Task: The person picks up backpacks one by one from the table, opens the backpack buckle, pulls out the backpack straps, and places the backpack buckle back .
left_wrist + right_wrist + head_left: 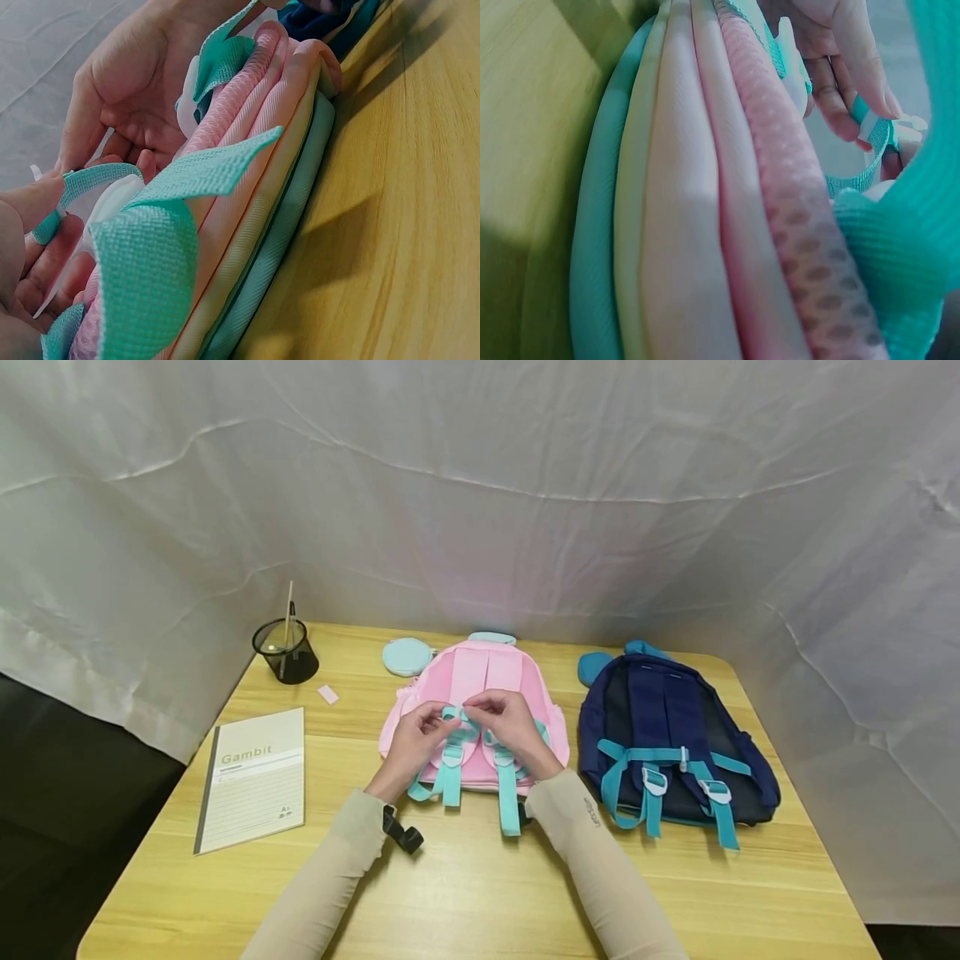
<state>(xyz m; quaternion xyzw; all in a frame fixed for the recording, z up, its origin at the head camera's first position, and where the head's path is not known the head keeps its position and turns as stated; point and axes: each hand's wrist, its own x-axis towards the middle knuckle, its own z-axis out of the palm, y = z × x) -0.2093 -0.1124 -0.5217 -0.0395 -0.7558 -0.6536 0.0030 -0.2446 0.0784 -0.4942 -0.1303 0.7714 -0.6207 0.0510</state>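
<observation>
A pink child's backpack [468, 670] lies back side up on the table, its turquoise straps [507, 802] hanging toward the front edge. Over its middle, my left hand [414, 742] pinches a thin turquoise chest strap [451, 713] between thumb and fingers. My right hand [517, 731] pinches the same strap from the other side, its fingertips close to the left ones. A small white plastic piece [909, 127] shows on the strap at the fingertips in the right wrist view. Padded pink mesh [806, 247] edges the bag's back panel.
At right lies a navy backpack [613, 693] with blue straps and white buckles. A round light-blue pouch [407, 657] sits behind the pink bag. To the left are a notebook [255, 777], a black mesh pen holder [296, 664] and a small pink piece [327, 694].
</observation>
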